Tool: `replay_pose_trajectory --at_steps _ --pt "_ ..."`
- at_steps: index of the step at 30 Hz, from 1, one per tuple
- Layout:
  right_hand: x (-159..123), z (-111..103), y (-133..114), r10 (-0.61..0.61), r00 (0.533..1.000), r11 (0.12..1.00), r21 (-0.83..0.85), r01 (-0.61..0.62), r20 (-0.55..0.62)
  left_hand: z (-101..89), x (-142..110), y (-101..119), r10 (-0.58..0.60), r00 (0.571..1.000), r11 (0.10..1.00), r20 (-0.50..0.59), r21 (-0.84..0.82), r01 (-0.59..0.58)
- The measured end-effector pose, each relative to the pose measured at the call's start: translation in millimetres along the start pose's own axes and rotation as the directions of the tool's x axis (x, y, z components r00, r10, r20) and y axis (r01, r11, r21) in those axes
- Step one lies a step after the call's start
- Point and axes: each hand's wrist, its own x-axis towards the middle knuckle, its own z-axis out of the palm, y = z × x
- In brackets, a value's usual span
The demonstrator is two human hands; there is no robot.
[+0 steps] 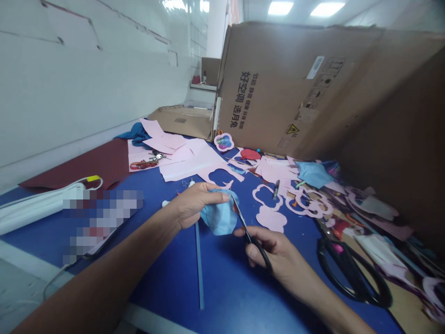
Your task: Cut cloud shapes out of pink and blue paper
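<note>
Near the middle of the view, my left hand [194, 202] pinches a piece of light blue fabric [220, 215] between thumb and fingers. My right hand [269, 250] grips a pair of small black-handled scissors [247, 232]. The blades point up and away and meet the right edge of the fabric; I cannot tell how far they are parted. A narrow blue strip [199, 269] lies on the table below the fabric. Flower-shaped pink outlines [267, 199] and a pink cloud-shaped cutout [271, 218] lie just beyond my right hand.
Large black-handled scissors [352, 271] lie at the right among scraps. Pink sheets [184, 157] spread across the back of the blue table [167, 283]. A big cardboard box [278, 93] stands behind. At left are a white bar [38, 208], a blurred-out device [104, 227] and a maroon sheet [79, 164].
</note>
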Motion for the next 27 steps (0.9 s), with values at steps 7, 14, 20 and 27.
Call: replay_pose_trajectory --at_steps 7,14,20,27 --pt "-0.7 1.1 -2.8 -0.004 1.0 1.0 0.008 0.004 0.001 -0.1 0.0 0.3 0.011 0.999 1.0 0.033 0.002 -0.011" --pt "-1.0 1.2 -2.9 -0.003 1.0 1.0 0.005 0.003 0.0 -1.2 0.8 0.0 0.004 0.999 1.0 0.052 0.003 -0.004" --pt "-1.1 0.4 -3.1 -0.015 1.0 1.0 -0.028 0.014 -0.014 -0.9 1.8 -2.5 -0.013 1.0 0.999 0.005 -0.03 0.013" --pt "1.1 -3.4 -4.5 -0.019 0.998 0.997 -0.078 0.014 -0.061 -1.0 2.7 -4.0 -0.052 0.999 0.996 0.004 -0.079 0.052"
